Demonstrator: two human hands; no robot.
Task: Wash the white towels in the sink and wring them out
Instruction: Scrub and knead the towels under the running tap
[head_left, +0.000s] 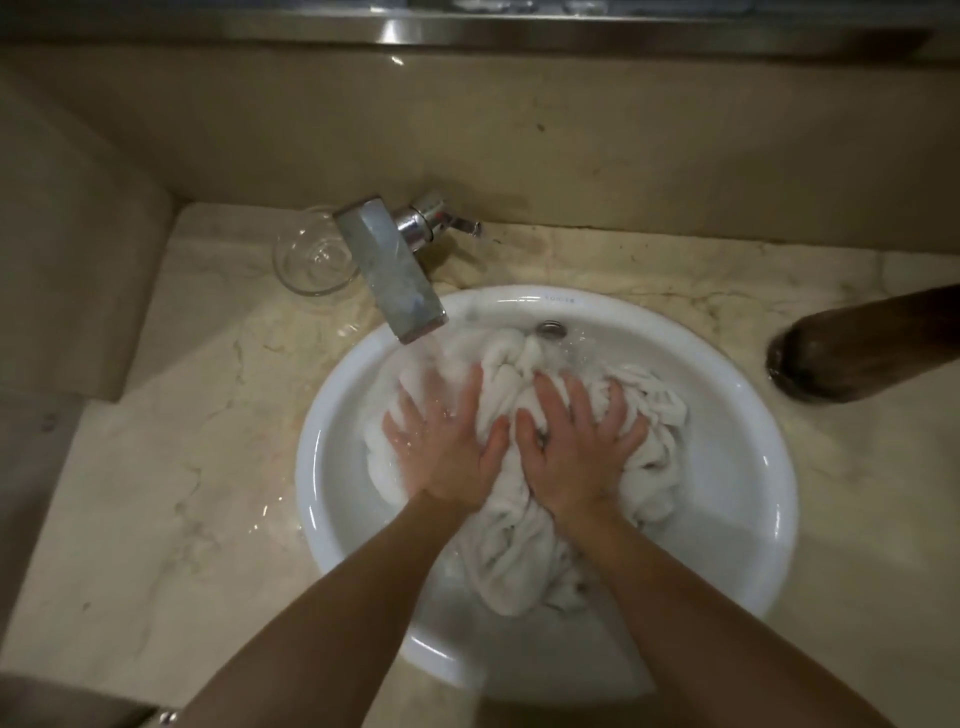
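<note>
**Two flat palms on a sodden heap**

Two hands press down on the white towels (524, 540), which lie bunched in the round white basin (748, 525) with water from the faucet (400, 280) running onto them. The left hand (447, 441) lies on the part of the heap nearest the faucet, directly under the stream, its fingers spread and straight. The right hand (576, 452) sits just beside it, farther from the faucet, also with fingers splayed and flat on the cloth; neither hand curls round or pinches any fold.

The towels will likely handle as soft, limp and heavy (soaked terry holds a great deal of water), sagging wherever they are lifted and shedding water as they rise. They should not be slippery in the way the glazed basin is, and they are in no way fragile, so firm squeezing looks safe. The best place to take hold is probably a thick gathered ridge, such as the rolled folds beyond the fingertips, towards the overflow hole (550, 328) on the wall behind the faucet's stream, or the long tail that trails from under the wrists to the side of the basin farthest from the faucet.

Relative to the hands, the heap lies directly beneath both palms and spreads out past them on every side, most of all away from the faucet. How many towels make up the heap cannot be told.
</note>
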